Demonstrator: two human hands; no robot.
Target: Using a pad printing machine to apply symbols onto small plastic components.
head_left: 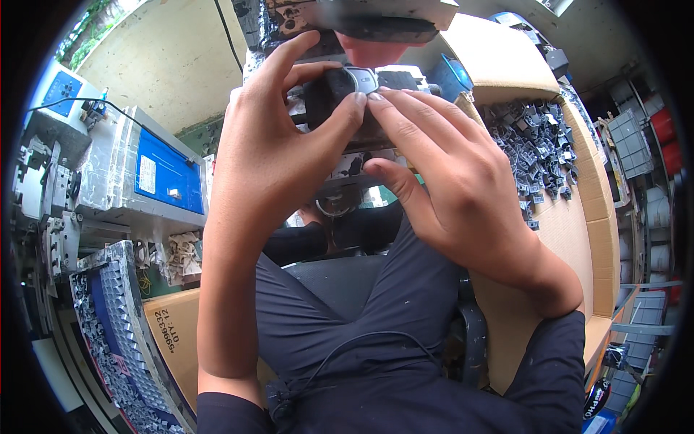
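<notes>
A small silver-grey plastic part (364, 79) with a dark printed mark on its face sits at a black fixture (329, 94), below a pink rounded pad (372, 52) on the machine. My left hand (289, 123) has its thumb against the part's lower edge and its index finger by the upper left, gripping it. Fingertips of my right hand (452, 163) touch the part's lower right corner. Those fingers are stretched out side by side, the thumb apart below them. The part's underside is hidden.
An open cardboard box (571, 239) at right holds many small grey parts (531, 148). On the left stand a grey machine cabinet with a blue panel (170, 173), a rack of silver parts (126, 340) and another carton (173, 325). The machine head (390, 18) overhangs my hands.
</notes>
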